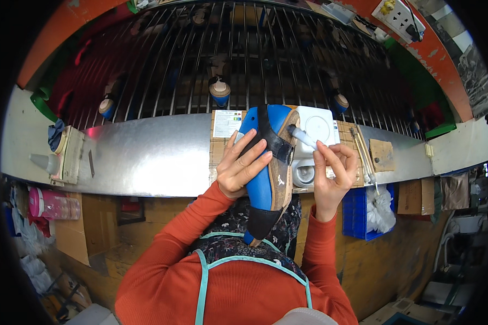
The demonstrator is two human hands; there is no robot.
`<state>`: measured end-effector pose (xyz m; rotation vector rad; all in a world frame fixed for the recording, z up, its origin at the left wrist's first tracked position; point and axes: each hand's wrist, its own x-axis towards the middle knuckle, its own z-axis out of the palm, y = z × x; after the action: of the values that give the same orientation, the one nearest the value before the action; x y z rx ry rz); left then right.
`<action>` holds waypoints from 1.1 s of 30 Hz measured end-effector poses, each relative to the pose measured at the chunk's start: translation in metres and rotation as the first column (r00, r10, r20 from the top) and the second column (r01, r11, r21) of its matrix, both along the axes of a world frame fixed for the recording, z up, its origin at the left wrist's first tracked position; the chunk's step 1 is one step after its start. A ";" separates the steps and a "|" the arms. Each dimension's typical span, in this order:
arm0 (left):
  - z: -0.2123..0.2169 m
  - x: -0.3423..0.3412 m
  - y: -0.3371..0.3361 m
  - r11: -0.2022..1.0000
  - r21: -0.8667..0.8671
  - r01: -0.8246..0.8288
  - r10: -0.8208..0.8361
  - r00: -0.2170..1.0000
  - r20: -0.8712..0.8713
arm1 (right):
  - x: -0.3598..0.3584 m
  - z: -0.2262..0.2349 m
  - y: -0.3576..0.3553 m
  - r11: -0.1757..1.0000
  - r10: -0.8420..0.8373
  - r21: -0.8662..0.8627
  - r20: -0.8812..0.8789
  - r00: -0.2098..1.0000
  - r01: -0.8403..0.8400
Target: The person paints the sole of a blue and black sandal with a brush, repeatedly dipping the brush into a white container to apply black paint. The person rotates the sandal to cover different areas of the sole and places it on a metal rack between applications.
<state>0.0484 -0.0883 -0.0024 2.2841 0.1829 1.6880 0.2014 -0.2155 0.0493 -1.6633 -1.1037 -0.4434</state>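
Note:
A sandal [279, 184] with black straps and a cork-brown sole edge is fitted on a blue shoe last [261, 184], tilted over the table edge. My left hand [239, 169] holds it from the left, fingers spread across the strap and the blue last. Its lower end is close to my patterned apron [222, 252]. In my right hand [333, 173], thumb and fingers pinch a small pale-handled brush [305, 136]. The brush's dark tip meets the sole edge near the upper strap. Behind the brush stands a white plastic container [320, 115], with a small round cup [304, 174] below it.
Across the far side runs a rack of metal bars [173, 59], with several shoes on blue lasts [220, 92]. Thin brushes [363, 154] and a tan square piece [382, 155] lie right of the container. A blue crate [358, 214] with plastic bags hangs below the metal tabletop [152, 157].

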 end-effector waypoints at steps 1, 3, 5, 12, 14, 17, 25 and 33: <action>0.001 0.000 0.000 1.000 -0.003 0.003 -0.003 1.000 -0.007 | 0.000 0.000 -0.002 1.000 0.011 -0.010 0.008 1.000 -0.011; 0.002 0.000 0.002 1.000 0.002 0.001 -0.001 1.000 -0.023 | -0.001 0.000 -0.006 0.999 0.024 -0.032 0.037 0.999 -0.022; 0.003 -0.001 0.003 1.000 0.018 -0.008 0.009 0.999 -0.044 | 0.000 0.003 -0.009 0.998 0.026 -0.054 0.081 0.996 -0.022; 0.006 -0.002 0.002 0.999 0.027 0.018 -0.017 0.999 -0.045 | 0.006 0.022 -0.018 0.980 0.140 -0.127 -0.112 0.984 -0.154; 0.008 -0.002 0.003 0.999 0.029 0.014 -0.012 0.999 -0.046 | 0.007 0.024 -0.020 0.976 0.135 -0.162 -0.059 0.989 -0.143; 0.010 -0.002 0.004 0.999 0.051 0.018 -0.016 0.999 -0.044 | 0.007 0.026 -0.022 0.977 0.135 -0.178 0.069 0.989 -0.121; 0.019 -0.003 0.003 0.999 0.021 0.046 -0.044 0.996 -0.076 | 0.010 0.036 -0.030 0.965 0.172 -0.235 0.247 0.954 -0.113; 0.023 -0.003 0.003 0.997 0.030 0.070 -0.068 0.994 -0.082 | 0.019 0.044 -0.030 0.964 0.204 -0.192 0.087 0.975 -0.184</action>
<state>0.0456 -0.0850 0.0201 2.3563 0.0930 1.5774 0.2202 -0.2455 0.0931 -1.6839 -1.4083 -0.3138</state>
